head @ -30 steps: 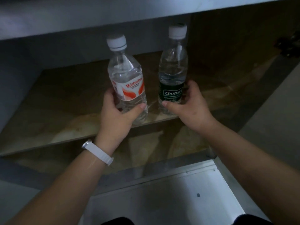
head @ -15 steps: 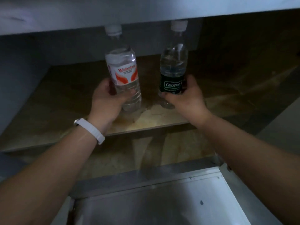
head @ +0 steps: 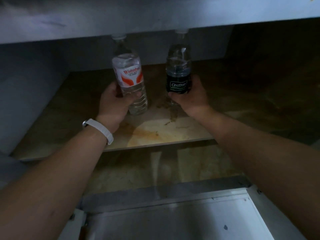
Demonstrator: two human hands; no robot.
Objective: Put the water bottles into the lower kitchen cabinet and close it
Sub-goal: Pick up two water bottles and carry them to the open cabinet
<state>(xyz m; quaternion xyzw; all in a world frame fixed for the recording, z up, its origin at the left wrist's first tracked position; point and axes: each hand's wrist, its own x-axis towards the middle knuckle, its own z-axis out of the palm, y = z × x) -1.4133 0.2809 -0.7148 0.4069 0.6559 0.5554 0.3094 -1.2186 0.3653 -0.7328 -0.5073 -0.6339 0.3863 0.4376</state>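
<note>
My left hand [head: 113,103] grips the lower half of a clear water bottle with a red and white label [head: 130,80]. My right hand [head: 191,96] holds a second bottle with a dark green label [head: 178,80]. Both bottles stand upright and sit deep inside the open lower cabinet, over its brown stained shelf [head: 155,134]. Whether their bases touch the shelf I cannot tell. The cabinet's top edge [head: 155,18] hides their caps.
The cabinet's grey left wall [head: 29,94] and dark right side [head: 277,75] bound the shelf. Below the shelf lies a lower floor panel [head: 155,170]. A pale metal frame or door panel [head: 173,222] lies nearest me at the bottom.
Both hands have pushed the bottles farther back into the cabinet. The caps have slipped out of sight behind the top edge.
</note>
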